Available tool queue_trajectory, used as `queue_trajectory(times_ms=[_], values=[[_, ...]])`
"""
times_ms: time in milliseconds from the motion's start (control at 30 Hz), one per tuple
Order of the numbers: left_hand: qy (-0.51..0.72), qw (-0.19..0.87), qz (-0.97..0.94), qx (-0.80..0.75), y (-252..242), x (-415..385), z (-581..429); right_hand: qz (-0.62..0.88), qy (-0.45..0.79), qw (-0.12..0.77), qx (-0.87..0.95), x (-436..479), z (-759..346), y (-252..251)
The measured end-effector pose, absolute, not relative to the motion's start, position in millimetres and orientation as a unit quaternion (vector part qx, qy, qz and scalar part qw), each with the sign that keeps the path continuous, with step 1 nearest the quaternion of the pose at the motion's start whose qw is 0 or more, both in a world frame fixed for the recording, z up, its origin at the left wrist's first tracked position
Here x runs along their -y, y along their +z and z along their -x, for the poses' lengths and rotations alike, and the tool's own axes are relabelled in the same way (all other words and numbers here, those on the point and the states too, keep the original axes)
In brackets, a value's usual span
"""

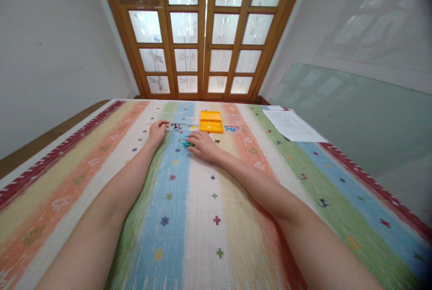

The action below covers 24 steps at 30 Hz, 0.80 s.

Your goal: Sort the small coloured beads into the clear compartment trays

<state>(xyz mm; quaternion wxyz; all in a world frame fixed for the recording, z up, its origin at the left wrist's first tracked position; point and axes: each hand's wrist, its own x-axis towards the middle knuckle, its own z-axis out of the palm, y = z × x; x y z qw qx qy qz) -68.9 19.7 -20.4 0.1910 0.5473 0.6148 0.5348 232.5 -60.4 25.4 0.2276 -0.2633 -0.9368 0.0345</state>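
Note:
My left hand (pixel 158 131) rests at the left end of a clear plastic box (pixel 178 131), its fingers stretched towards the box and loosely apart. Small dark red pieces (pixel 176 126) lie in that box. My right hand (pixel 201 145) lies palm down, fingers spread, over a small heap of blue and green pieces (pixel 186 143) on the cloth. Its fingertips touch or hover just above the heap; which one I cannot tell. Behind it stands an opened yellow case (pixel 211 121) with a few pale bits inside. Yellow pieces (pixel 193 127) show in a compartment beside it.
Right of the yellow case is a clear box with blue pieces (pixel 231 129). A few dark bits (pixel 217 140) lie near my right hand. Printed paper sheets (pixel 292 125) lie at the right. A striped cloth (pixel 202 236) covers the table; glazed wooden doors (pixel 205 33) stand beyond.

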Motion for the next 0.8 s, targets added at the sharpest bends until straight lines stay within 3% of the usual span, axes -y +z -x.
queue_trajectory(times_ms=[200, 800], values=[[0.490, 0.188, -0.613, -0.591, -19.5, -12.6, 50.6, 0.257, 0.027, 0.147, 0.955, 71.9, -215.9, 7.2], [0.448, 0.188, -0.648, -0.587, -3.8, 5.8, 32.8, 0.219, 0.007, 0.172, 0.960, 71.6, -219.8, 8.2]])
